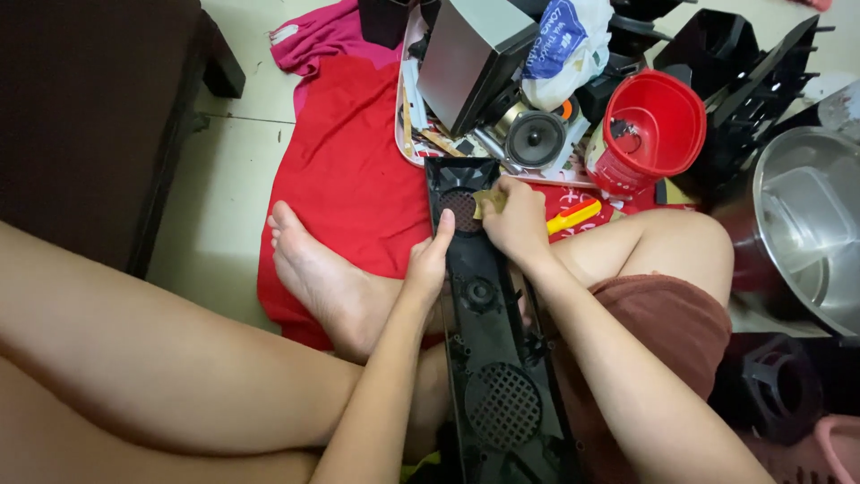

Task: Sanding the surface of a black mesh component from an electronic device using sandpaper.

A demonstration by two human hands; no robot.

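Note:
A long black plastic speaker panel [488, 358] with round mesh grilles lies lengthwise between my legs, its far end toward the tray. My left hand [428, 262] grips the panel's left edge near the top, thumb pressed on its face. My right hand [517, 220] rests on the panel's upper right and pinches a small yellowish piece [485, 203] against the top grille [460, 207]. A yellow and red screwdriver [573, 216] lies just right of my right hand on the red cloth.
A tray [400, 134] at the back carries a grey box [466, 58], a loose speaker cone [533, 139] and small parts. A red plastic jug [647, 130], black plastic housings [743, 72] and a metal pot [806, 224] stand to the right. Red cloth [349, 170] covers the floor; dark furniture [90, 116] sits left.

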